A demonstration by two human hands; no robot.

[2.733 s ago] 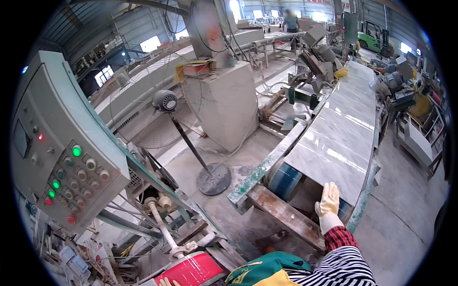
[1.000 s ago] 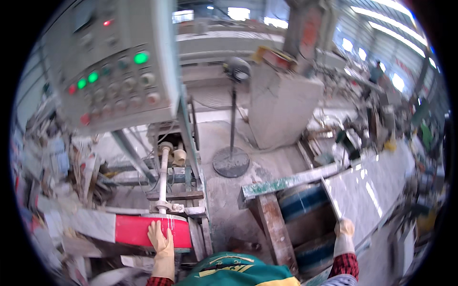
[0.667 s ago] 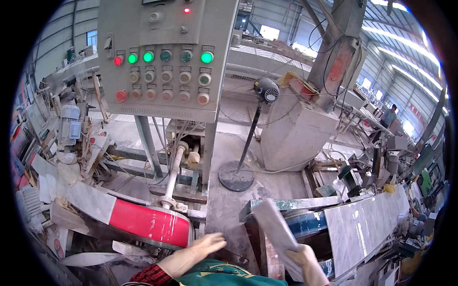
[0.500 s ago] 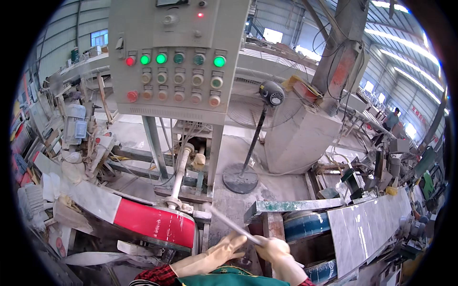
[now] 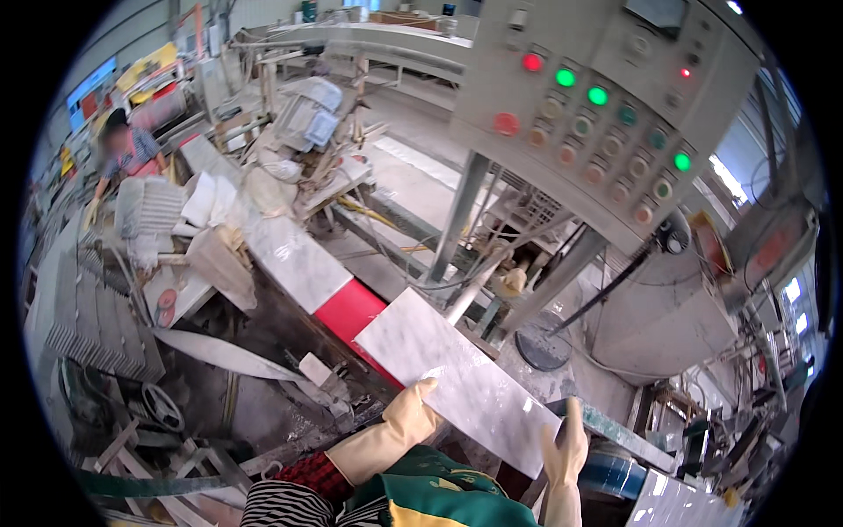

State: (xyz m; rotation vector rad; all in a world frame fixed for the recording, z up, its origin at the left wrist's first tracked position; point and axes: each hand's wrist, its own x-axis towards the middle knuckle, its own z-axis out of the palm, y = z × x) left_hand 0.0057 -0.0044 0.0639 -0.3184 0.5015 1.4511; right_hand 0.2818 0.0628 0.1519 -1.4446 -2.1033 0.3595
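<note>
A pale grey-veined marble slab (image 5: 461, 378) spans the middle, its far-left end over the red conveyor belt (image 5: 349, 316). My left hand (image 5: 410, 420), in a cream rubber glove, grips the slab's near edge, the thumb on top and the other fingers hidden beneath. At the slab's right end my right hand (image 5: 565, 446), gloved alike, holds the corner with the thumb against it and the fingers pointing up along the far side. Another marble slab (image 5: 294, 263) lies farther along on the belt line, beyond the strip of red.
A grey control cabinet (image 5: 562, 132) with lit buttons stands ahead on legs. At right are a blue roller (image 5: 615, 474), a green-edged metal bar (image 5: 619, 437) and more slabs (image 5: 680, 501). Slab stacks (image 5: 97, 307) stand at left; a person (image 5: 132, 149) works far left.
The slab, seen edge-on and tilted between my hands before, now shows its broad face, with one end over the red belt. My view has turned left, bringing a person into sight.
</note>
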